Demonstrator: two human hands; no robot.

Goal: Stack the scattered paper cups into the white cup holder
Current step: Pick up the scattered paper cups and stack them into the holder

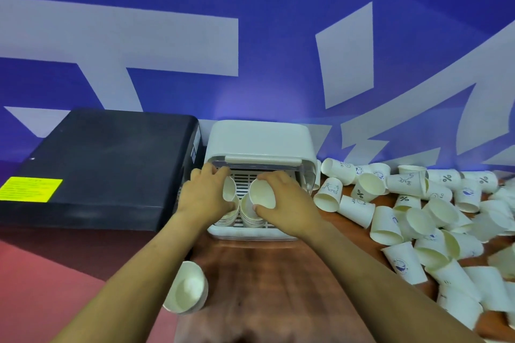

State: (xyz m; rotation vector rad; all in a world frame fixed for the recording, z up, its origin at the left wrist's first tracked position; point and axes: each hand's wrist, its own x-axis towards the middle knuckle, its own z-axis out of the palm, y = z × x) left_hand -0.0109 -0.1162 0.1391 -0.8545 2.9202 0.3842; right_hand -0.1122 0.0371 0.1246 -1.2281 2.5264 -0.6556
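Note:
The white cup holder (259, 139) stands against the blue wall with its front open over a slotted tray. Two stacks of paper cups sit in the tray, a left stack (227, 217) and a right stack (250, 216). My left hand (204, 193) grips a paper cup (229, 189) above the left stack. My right hand (287, 203) holds another paper cup (262, 193), tilted with its mouth toward me, above the right stack. Several loose cups (418, 217) lie scattered to the right of the holder.
A black box (106, 164) with a yellow label sits left of the holder, touching it. One paper cup (186, 288) lies at the left edge of the wooden table (264, 287), under my left forearm. A red floor shows at the lower left.

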